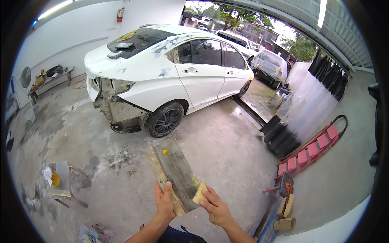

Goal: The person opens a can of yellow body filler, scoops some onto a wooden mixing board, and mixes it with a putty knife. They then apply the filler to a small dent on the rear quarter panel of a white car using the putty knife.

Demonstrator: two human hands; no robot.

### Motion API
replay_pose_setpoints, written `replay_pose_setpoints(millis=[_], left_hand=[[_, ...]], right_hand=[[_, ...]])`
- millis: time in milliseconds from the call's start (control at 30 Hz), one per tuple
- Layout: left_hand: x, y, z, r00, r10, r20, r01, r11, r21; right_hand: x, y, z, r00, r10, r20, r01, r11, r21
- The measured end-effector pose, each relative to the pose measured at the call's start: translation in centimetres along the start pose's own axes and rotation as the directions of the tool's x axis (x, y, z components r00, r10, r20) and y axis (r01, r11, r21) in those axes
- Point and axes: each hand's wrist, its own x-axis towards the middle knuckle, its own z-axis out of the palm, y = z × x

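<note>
My left hand [164,201] grips a long flat mixing board [176,165] by the light wooden strip along its left edge, thumb on top. The board's grey face is smeared and stained, and a small orange-yellow dab of paste [165,152] sits near its far end. Between the fingers and thumb of my right hand [217,208] is a pale yellow putty spreader [200,192], held at the board's near right edge. Whether the spreader touches the board I cannot tell. Beyond stands a white car [202,83] with its rear bumper off and grey patches on its body.
At left, a small stool [64,190] carries a tub with orange-yellow contents [52,177]. A box with a can [95,234] is at lower left. A red step ladder [308,154] leans at right, near cardboard pieces [285,206]. A workbench [52,81] stands far left.
</note>
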Motion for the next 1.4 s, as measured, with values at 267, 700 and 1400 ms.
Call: replay_pose_setpoints(millis=[267,700,1400], left_hand=[[0.4,-0.5,-0.5,0.97,-0.237,-0.053,0.239,0.97,0.034],[-2.0,-1.9,2.5,0.796,0.495,0.35,-0.596,0.533,0.601],[0.0,-1.3,-0.1,0.995,0.095,-0.036,-0.088,0.981,0.176]], right_hand=[[2.1,-1.9,-2.3,0.978,0.147,-0.147,-0.149,0.989,0.0],[-0.9,3.2,-3.9,0.983,-0.098,0.154,0.169,0.807,-0.565],[-2.6,3.1,-4.1,0.897,-0.015,0.442,0.281,0.791,-0.543]])
